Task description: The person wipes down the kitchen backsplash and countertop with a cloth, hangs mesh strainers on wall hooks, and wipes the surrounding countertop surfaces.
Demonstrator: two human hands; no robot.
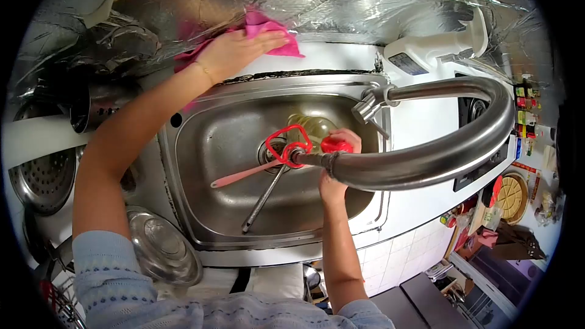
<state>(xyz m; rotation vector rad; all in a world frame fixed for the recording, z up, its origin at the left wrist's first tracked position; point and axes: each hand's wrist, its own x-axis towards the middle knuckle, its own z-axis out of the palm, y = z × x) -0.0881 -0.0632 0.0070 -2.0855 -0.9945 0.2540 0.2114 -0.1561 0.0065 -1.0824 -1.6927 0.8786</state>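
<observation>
My left hand [234, 55] lies with its fingers stretched over a pink cloth [277, 35], pressing it at the foil-covered wall behind the sink. Over the right half of the steel sink [213, 109], my right hand [334, 186] is closed around the red top of a see-through yellowish bottle [317, 127]. The faucet spout [420, 170] crosses in front and hides part of that hand. Around the spout's end is a red ring with a loop [297, 140]. A pink-handled utensil [241, 176] and a metal rod-like tool [262, 204] rest in the basin near the drain.
A white bottle [420, 49] lies or leans at the back right of the counter. A metal lid [164, 247] sits left of the sink, near a steel pot [97, 106] and a perforated metal piece [42, 176]. A stove [481, 152] is at the right.
</observation>
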